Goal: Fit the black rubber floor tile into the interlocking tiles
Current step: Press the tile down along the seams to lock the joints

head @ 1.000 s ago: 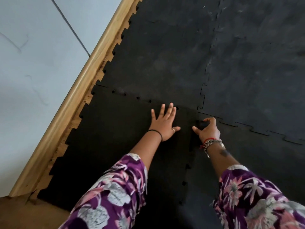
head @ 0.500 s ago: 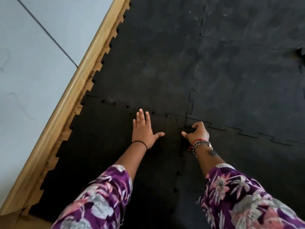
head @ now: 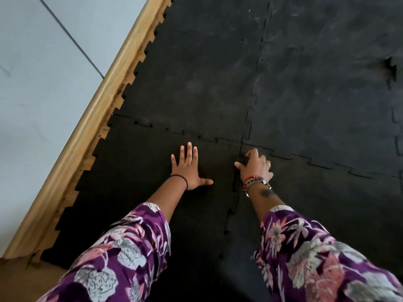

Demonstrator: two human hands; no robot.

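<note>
Near the wooden edging (head: 87, 127) on the left, the black tile (head: 135, 188) lies flat among the laid tiles (head: 316, 105), and your left hand (head: 187, 168) presses it down with fingers spread wide and flat, while your right hand (head: 255, 164) curls its fingers onto the toothed seam at the corner where four tiles meet. You look to be seating the last teeth, so the next move calls for firm downward pressure along the side seam below your right wrist, where gaps show. Compared with a second ago, your left hand sits lower and further from the top seam, which now looks closed.
</note>
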